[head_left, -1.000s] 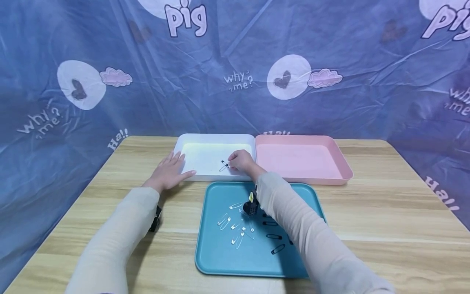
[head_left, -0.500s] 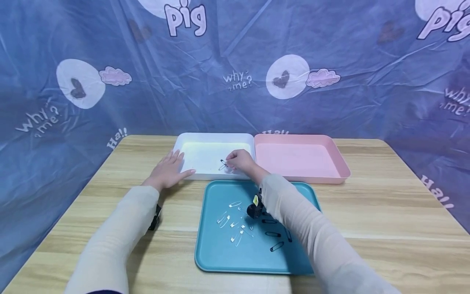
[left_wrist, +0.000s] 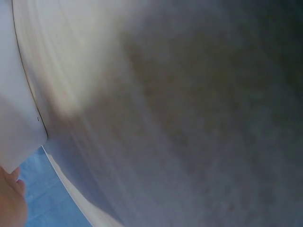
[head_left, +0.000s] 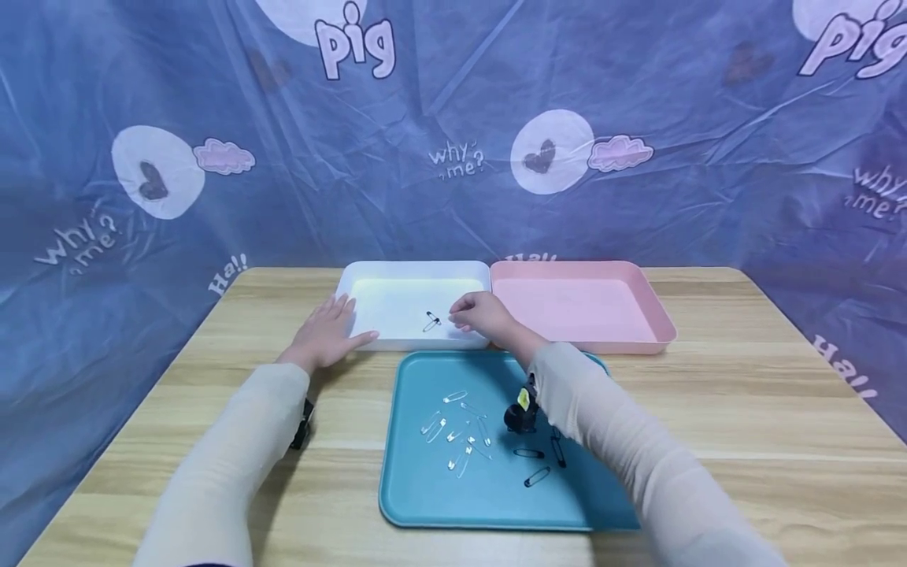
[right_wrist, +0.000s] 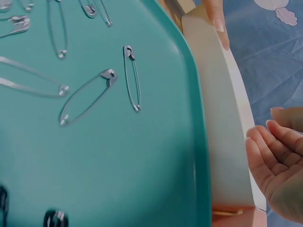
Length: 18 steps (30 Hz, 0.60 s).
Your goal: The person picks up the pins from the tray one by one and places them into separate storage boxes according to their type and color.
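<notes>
My left hand (head_left: 323, 335) lies with fingers spread at the left side of the white tray (head_left: 397, 344), its fingertips on the rim. Over the right part of that tray is my right hand (head_left: 485, 316), fingers loosely bent; nothing shows between thumb and fingers in the right wrist view (right_wrist: 279, 161). Just left of its fingertips, black safety pins (head_left: 432, 318) lie on the white tray's floor. Nearer the body, a teal tray (head_left: 453, 504) carries several silver safety pins (head_left: 435, 430) on its left half and several black safety pins (head_left: 537, 476) to the right.
A pink tray (head_left: 584, 311) stands against the right side of the white tray. All sit on a wooden table (head_left: 737, 394) before a blue printed cloth (head_left: 453, 213). My right forearm covers part of the teal tray.
My right hand has drawn back slightly to the right, away from the black safety pins in the white tray. My left hand stays in place.
</notes>
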### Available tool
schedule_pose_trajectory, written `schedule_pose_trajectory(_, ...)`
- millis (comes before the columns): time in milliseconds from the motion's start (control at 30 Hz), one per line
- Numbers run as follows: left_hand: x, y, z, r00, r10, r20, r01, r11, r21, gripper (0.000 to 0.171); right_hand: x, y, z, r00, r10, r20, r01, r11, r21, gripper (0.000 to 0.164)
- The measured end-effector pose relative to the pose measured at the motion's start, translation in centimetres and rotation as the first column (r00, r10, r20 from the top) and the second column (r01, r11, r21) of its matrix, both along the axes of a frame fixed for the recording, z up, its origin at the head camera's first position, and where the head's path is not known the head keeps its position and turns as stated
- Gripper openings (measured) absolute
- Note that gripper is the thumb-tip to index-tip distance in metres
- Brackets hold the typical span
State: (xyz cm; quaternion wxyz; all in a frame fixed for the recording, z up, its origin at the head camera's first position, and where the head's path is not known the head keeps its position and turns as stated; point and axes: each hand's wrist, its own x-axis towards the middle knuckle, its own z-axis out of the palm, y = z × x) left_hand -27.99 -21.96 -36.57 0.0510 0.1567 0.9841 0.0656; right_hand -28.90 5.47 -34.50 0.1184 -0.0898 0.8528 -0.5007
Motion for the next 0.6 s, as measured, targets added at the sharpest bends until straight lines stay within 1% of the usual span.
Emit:
schedule_pose_trajectory(367, 0.1, 0.1, -0.1, 1.0, 0.005, -0.009, -0.005, 1.0, 0.013, 0.094, 1.4, 2.2, 0.5, 0.999, 0.047, 0.016, -0.047, 0.998, -0.045, 0.025)
schedule_pose_trajectory(500, 0.1, 0.1, -0.2, 1.0, 0.007, -0.017, -0.006, 1.0, 0.021, 0.094, 2.0, 3.0, 0.7, 0.998, 0.043, 0.045, -0.04, 0.997, -0.066, 0.023)
schedule_pose_trajectory(600, 0.1, 0.1, -0.2, 1.0, 0.006, -0.023, -0.005, 1.0, 0.012, 0.094, 2.5, 3.6, 0.9, 0.996, 0.047, 0.079, -0.038, 0.994, -0.106, 0.023)
